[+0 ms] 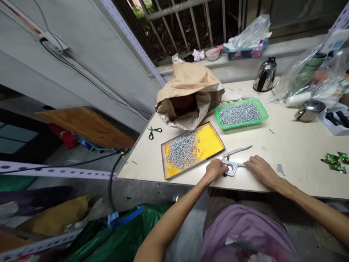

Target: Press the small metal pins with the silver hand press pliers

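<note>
A pair of silver pliers [233, 168] lies near the table's front edge, its two handles spread apart. My right hand [260, 170] is closed on the end of the lower handle; the upper handle points free to the right. At the jaw end, my left hand [216, 169] is pinched shut against the head, and whatever sits between its fingertips is too small to make out. Just behind that hand is a shallow tray [214, 140] with a yellow bottom, heaped with small silver metal pieces [181, 151]. A green basket [263, 115] beyond holds more such pieces.
An open brown paper bag [191, 83] stands behind the tray. Scissors [154, 132] lie to the left. A kettle [265, 76], a metal pot [310, 110], plastic bags [308, 78] and green wrappers [334, 162] are on the right. The table's front edge borders my lap.
</note>
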The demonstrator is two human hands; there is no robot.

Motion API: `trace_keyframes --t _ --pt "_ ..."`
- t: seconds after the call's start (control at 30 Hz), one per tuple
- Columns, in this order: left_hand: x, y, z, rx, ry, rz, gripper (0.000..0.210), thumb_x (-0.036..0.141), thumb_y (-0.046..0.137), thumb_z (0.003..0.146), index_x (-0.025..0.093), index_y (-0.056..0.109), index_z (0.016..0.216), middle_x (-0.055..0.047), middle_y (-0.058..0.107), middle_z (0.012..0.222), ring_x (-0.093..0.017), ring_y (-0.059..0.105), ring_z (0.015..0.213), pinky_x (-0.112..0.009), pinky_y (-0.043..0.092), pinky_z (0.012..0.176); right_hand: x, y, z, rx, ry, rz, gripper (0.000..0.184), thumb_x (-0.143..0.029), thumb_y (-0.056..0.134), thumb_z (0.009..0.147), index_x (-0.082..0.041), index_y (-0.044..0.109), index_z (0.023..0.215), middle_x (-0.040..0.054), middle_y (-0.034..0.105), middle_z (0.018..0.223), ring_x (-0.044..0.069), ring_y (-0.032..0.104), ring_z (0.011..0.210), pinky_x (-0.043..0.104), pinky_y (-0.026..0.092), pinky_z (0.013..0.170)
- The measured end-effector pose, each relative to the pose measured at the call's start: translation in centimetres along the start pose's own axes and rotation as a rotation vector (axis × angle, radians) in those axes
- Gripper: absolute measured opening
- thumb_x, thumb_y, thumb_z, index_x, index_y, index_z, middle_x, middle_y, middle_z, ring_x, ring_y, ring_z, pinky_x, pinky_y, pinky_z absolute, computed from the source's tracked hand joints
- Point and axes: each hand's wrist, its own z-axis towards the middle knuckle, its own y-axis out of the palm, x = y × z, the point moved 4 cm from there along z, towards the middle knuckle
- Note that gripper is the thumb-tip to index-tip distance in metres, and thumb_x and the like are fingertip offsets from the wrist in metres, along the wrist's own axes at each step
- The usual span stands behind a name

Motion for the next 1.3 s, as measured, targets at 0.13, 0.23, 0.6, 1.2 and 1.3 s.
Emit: trace_keyframes --t 0.13,0.23,0.6,1.2,1.3 --pt "0.2 1.0 -0.4 0.025 0.002 -0.096 0.028 0.019 0.066 0.069 0.016 0.051 0.044 0.003 0.044 0.044 -0.013 0.05 0.054 -0.024 0.028 0.053 0.5 -0.4 -1.0 0.082 0.039 -0.015 0.03 -0.013 0.038 0.096 -0.02 0.066 0.086 0.0059 0.06 0.079 0.019 0.054 0.073 0.031 0.042 0.064" --pt "-0.2 2.0 -0.5 0.033 -0.013 -0.227 0.026 0.02 0.065 0.067 0.016 0.052 0.044 0.004 0.043 0.043 -0.012 0.049 0.052 -0.023 0.03 0.052 0.5 0.0 -1.6 0.164 0.052 0.019 0.028 -0.012 0.04 0.095 -0.022 0.065 0.087 0.0045 0.059 0.078 0.018 0.056 0.073 0.029 0.044 0.064" --pt "-0.4 2.4 -1.4 -0.09 0.03 -0.232 0.031 0.025 0.062 0.072 0.017 0.048 0.045 0.006 0.037 0.04 -0.009 0.044 0.043 -0.021 0.03 0.048 0.1 0.0 -2.7 0.185 0.093 0.094 0.028 -0.009 0.041 0.093 -0.023 0.064 0.086 0.0043 0.06 0.079 0.019 0.056 0.074 0.029 0.045 0.063" --pt "-0.6 1.8 -1.0 0.101 0.07 -0.316 0.02 0.03 0.057 0.077 0.014 0.063 0.065 0.003 0.055 0.056 -0.01 0.049 0.055 -0.019 0.034 0.051 1.1 1.7 -4.5 0.261 0.163 0.063 0.029 -0.019 0.039 0.098 -0.017 0.068 0.101 0.0071 0.057 0.077 0.021 0.051 0.074 0.033 0.044 0.068" --pt "-0.9 2.8 -1.4 0.063 0.064 -0.386 0.026 0.037 0.055 0.079 0.015 0.061 0.066 0.005 0.049 0.051 -0.009 0.045 0.047 -0.02 0.033 0.048 0.8 0.9 -4.9 0.261 0.198 0.116 0.027 -0.024 0.042 0.099 -0.017 0.067 0.108 0.0092 0.06 0.087 0.021 0.052 0.081 0.033 0.044 0.074"
